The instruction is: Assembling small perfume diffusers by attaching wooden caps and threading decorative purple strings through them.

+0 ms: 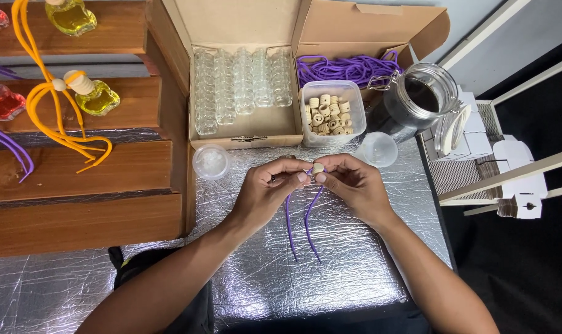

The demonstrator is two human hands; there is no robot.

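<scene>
Both hands meet over the middle of the foil-covered desk (355, 260). Left hand (265, 192) and right hand (355, 185) have fingers pinched narrow on the same small items: a pale wooden bead (318, 167) held between the fingertips, and a purple cord (306, 216) gripped at the same spot. Cord's two ends hang down from the fingers and lie on the foil toward the person.

Just beyond the hands, a clear plastic tub of wooden beads (328, 114) stands at the desk's far side. Left of it, an open cardboard box (244, 130) with rows of small empty glass bottles (241, 83). Behind the tub, a second cardboard compartment holds a heap of purple cords (349, 68). Right of the tub, an open glass jar with dark liquid (417, 96), wire-clasp lid hanging at its side. A small clear funnel (378, 149) sits near the right hand, between jar and hand. A round clear lid or cup (211, 161) lies near the left hand; can't tell which.

Far left, wooden stepped shelves (77, 167) carry filled bottles, yellow (98, 96) and red (2, 102), with orange cords (58, 124) draped down the steps. Right edge, a white rack with folded white cardboard pieces (510, 179).
</scene>
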